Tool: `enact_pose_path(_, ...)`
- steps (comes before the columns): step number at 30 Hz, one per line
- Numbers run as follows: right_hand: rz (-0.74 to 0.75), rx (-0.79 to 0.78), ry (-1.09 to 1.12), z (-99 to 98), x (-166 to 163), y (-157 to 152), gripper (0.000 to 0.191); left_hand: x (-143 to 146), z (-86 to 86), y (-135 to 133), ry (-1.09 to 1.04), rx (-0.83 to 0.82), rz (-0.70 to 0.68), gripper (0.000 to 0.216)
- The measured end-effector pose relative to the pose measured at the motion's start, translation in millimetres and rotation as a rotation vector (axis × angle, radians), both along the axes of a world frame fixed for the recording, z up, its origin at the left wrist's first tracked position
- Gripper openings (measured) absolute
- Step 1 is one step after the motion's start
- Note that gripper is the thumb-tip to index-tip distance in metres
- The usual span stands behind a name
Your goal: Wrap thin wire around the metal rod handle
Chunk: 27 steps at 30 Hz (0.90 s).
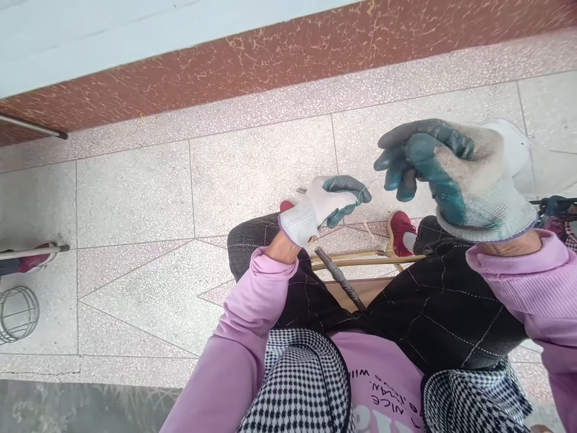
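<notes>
My left hand [328,203] wears a white knit glove with a dark green coating. Its thumb and fingers pinch a thin pale strand [362,193], and I cannot tell whether that is thread or wire. To the right and closer to the camera is my right hand [451,171], gloved alike, its fingers bent and pressed together. The strand runs faintly toward its fingertips, where the grip itself is hidden. Between my thighs a brown stick [340,278], wound in its middle with grey strand, lies slanted.
Below my knees is a wooden frame [369,261] with red shoes beside it. A white round object [511,150] stands behind my right wrist. A wire basket [18,314] and a metal leg [33,252] are at far left. A red-brown wall base [225,66] borders the tiled floor [135,192].
</notes>
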State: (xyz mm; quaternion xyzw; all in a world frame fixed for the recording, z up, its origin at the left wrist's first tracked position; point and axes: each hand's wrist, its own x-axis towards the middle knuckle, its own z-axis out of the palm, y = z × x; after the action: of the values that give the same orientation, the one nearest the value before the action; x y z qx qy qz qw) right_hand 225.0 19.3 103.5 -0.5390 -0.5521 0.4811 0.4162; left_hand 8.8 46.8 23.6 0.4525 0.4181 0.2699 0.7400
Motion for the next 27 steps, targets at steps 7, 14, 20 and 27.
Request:
enact_pose_path(7, 0.065, 0.071, -0.552, -3.4, 9.3, -1.3, 0.022, -9.7, -0.7, 3.6, -0.136, -0.072, -0.062, 0.021)
enact_pose_path(14, 0.272, 0.093, -0.759, -14.0, 4.9, -6.2, 0.035, -11.0, -7.7, 6.3, -0.275, -0.095, -0.022, 0.032)
enact_pose_path(20, 0.198, -0.006, -0.509, -11.6, 1.8, -5.5, 0.03, -7.5, -2.4, 2.0, -0.197, 0.04, 0.112, 0.03)
enact_pose_path(27, 0.199, -0.299, -0.126, -6.4, -3.7, -2.6, 0.018, 3.1, 1.2, -0.3, -0.082, 0.054, 0.238, 0.019)
